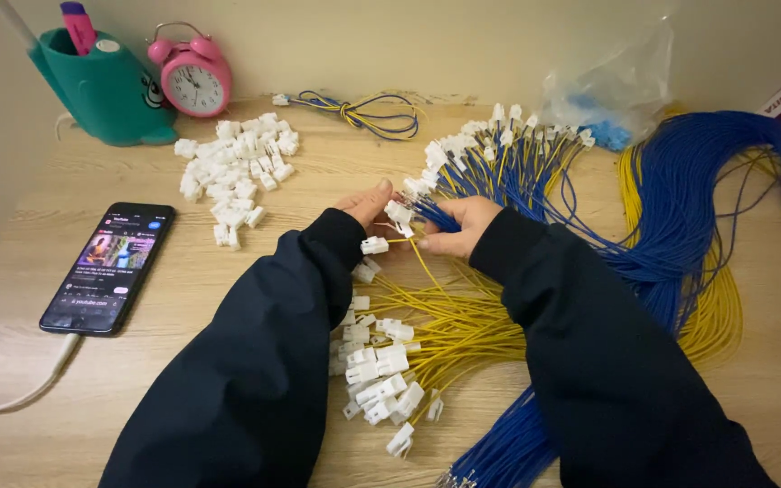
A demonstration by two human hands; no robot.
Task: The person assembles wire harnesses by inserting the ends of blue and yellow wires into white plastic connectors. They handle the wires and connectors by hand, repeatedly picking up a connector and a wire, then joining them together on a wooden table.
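Holding a small white plastic connector housing (374, 245) w/ a yellow insulated wire (424, 262) running out of it, both hands meet mid-bench, just in front of the blue wire bundle tipped w/ white connectors (499, 154). Left hand (365, 206) has thumb + fingers pinched up near another white housing (399, 213); the grip looks narrow, but exactly what's clamped in it I can't tell, sleeve covers most of it. Right hand (456, 226) is curled shut, fingers closed around the yellow wire close to its end, w/ blue strands right behind the knuckles.

Imo the step here is seating a wire terminal into a housing. To do it well: keep the pinch close to the terminal so the thin wire doesn't buckle, line it up straight w/ the cavity, push till it seats, then a light tug to check. Also keep the blue strands out of the way so only one wire goes in.

Rest of the light wooden bench (174, 298): fan of finished yellow wires w/ white housings (381, 370) just below the hands, pile of loose white housings (237, 163) up left, black smartphone w/ lit screen (108, 267) far left on a white cable, pink alarm clock (194, 79) and teal pen holder (106, 86) at the back.
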